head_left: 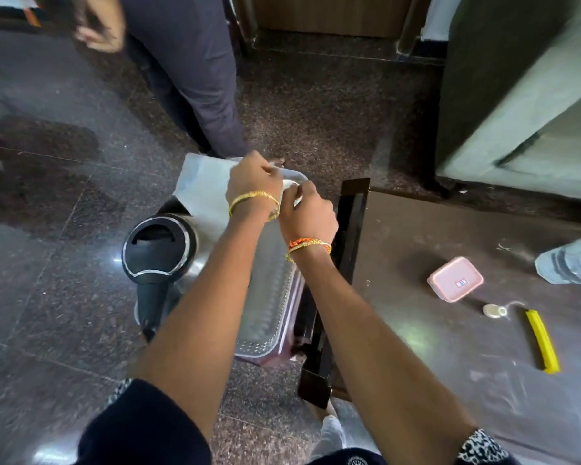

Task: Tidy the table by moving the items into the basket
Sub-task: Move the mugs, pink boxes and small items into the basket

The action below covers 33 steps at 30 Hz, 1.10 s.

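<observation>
A perforated plastic basket (272, 307) stands on the floor to the left of the dark table (433, 347). Both hands reach over its far end. My left hand (254, 181) and my right hand (311, 213) close together around a small white object (291, 187), mostly hidden by the fingers. A steel electric kettle (160, 253) with a black lid and handle sits at the basket's left side, and a white sheet (203, 189) lies at the far left. On the table lie a pink lidded box (455, 278), a yellow strip (542, 340) and a small round tag (492, 310).
A crumpled clear plastic item (574, 265) rests at the table's right edge. Another person's legs (195, 78) stand just beyond the basket. A green-grey cabinet (524, 88) rises at the upper right. The floor is polished dark granite.
</observation>
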{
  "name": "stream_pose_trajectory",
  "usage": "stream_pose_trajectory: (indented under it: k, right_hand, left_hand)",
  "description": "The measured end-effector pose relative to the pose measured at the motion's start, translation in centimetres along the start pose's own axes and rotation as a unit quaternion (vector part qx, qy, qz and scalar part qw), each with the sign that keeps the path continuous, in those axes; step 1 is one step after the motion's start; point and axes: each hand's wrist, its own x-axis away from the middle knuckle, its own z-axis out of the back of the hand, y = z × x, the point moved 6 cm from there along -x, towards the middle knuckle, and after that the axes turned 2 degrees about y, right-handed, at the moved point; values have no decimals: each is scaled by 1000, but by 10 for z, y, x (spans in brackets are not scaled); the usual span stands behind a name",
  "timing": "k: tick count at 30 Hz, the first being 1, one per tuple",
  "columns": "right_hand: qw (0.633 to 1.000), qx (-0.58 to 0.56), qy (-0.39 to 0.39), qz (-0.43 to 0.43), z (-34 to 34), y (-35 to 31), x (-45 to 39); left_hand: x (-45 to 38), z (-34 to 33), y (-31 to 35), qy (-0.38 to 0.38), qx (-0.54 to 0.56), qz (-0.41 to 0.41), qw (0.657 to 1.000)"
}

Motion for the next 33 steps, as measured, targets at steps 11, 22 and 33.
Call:
stream_pose_trajectory:
  k: [11, 22, 33]
  right_hand:
    - [972, 41, 78, -217, 116, 227, 88]
    - [890, -18, 281, -359, 268, 396, 122]
    - [787, -120, 374, -477, 381, 531, 74]
  left_hand:
    - [205, -171, 4, -181, 144, 1, 973]
    - [292, -274, 116, -181, 10, -181, 967]
    - [272, -344, 136, -84, -87, -61, 991]
